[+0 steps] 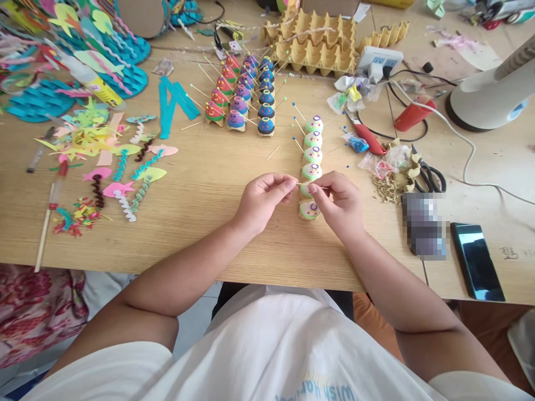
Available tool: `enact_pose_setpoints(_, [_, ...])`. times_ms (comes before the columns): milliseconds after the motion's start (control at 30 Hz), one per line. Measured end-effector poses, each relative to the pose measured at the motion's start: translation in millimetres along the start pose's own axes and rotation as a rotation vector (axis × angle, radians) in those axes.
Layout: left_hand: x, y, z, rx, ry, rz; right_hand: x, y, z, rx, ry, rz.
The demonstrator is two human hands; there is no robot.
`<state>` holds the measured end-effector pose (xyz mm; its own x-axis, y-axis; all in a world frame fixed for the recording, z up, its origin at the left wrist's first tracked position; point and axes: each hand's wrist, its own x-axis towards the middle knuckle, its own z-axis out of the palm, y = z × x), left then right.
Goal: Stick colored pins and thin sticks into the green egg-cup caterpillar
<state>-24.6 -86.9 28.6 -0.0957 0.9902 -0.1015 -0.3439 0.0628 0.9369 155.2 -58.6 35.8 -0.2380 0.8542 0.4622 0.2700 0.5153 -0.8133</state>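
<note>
Thin stick [302, 183], pale and slender, held roughly level over a strip of decorated white egg-carton cups [312, 154] on a wooden surface [200, 195]. The left hand [261, 200] pinches it between thumb and fingers; the right hand [340, 200] does the same from the other side, so each grip is closed on the stick. Something this fine would probably snap if bent hard, so light, even fingertip pressure seems best, with the hands lifted clear of the cups and the blue-tipped sticks [299, 112] leaning from the far end. Fingers cover much of the stick, so whether either end bears a coloured tip cannot be told. The 5th of 6 cups, counting from the far end, is partly hidden. At right, a pixelated object [424, 225] beside a phone [476, 260] cannot be identified.
</note>
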Motion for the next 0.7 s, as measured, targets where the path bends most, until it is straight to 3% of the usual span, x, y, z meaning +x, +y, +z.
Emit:
enact_pose_setpoints(167, [3.3,-2.3,-3.4,0.031,0.003,0.074,-1.3,2.6,2.8,-0.074,-0.058,-0.024])
enact_pose_setpoints(467, [5.9,4.9,-5.3,-0.124,-0.075,-0.092,-6.4,2.2,4.9,0.012,-0.021,0.102])
enact_pose_setpoints(700, [3.9,2.9,-4.9,-0.093,-0.046,-0.071,-7.3,1.6,6.3,0.025,-0.032,0.138])
